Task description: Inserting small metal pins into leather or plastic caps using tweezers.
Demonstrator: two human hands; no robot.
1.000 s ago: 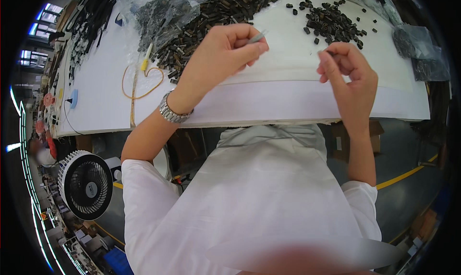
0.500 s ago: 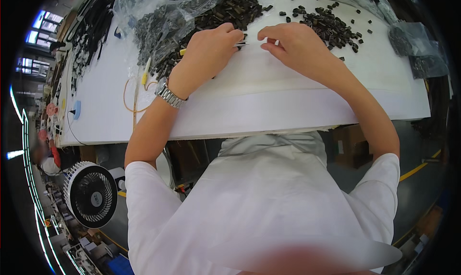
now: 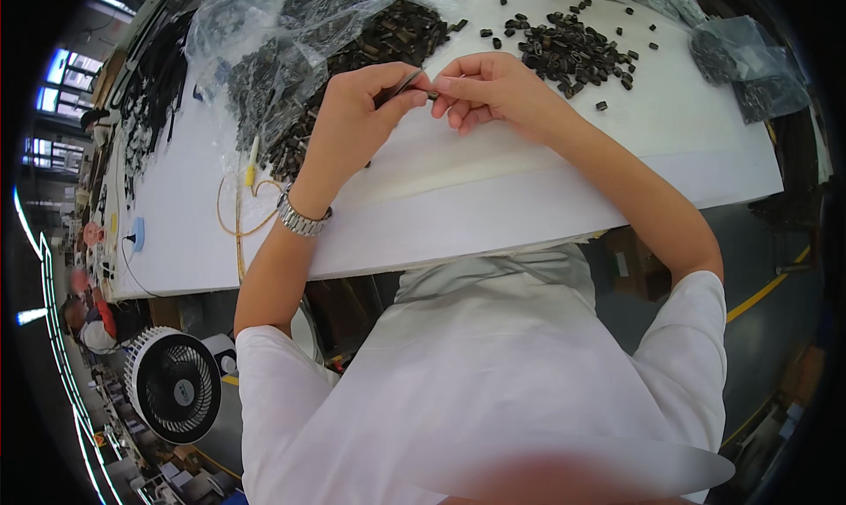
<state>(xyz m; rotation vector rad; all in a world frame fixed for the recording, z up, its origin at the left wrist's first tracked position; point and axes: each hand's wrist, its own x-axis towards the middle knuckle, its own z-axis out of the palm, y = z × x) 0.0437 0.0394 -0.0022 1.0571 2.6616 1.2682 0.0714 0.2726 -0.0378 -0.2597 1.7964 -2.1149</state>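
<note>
My left hand (image 3: pixel 357 122), with a metal watch on its wrist, is closed around a slim, dark, pointed metal tool (image 3: pixel 398 88) whose exact kind I cannot make out. Thumb and forefinger of my right hand (image 3: pixel 493 92) pinch a small dark piece (image 3: pixel 432 95) right at the left fingertips. The two hands meet above the white table, where fingers hide most of the piece. Behind my left hand spreads a large heap of small dark pieces (image 3: pixel 401 33). A smaller pile of dark, ring-like pieces (image 3: pixel 573 51) lies beyond my right hand.
Clear plastic (image 3: pixel 256 20) partly covers the large heap. Bagged dark parts (image 3: pixel 758 73) lie at the right edge, black straps (image 3: pixel 163 86) at the far left. A yellow cord (image 3: pixel 238 227) loops beside my left wrist. A fan (image 3: pixel 176 386) stands below the table's left edge.
My hands have come together; they were apart before. The right hand has closed on a small dark piece, and the tool in the left hand has tilted. The whole view has shifted slightly.
</note>
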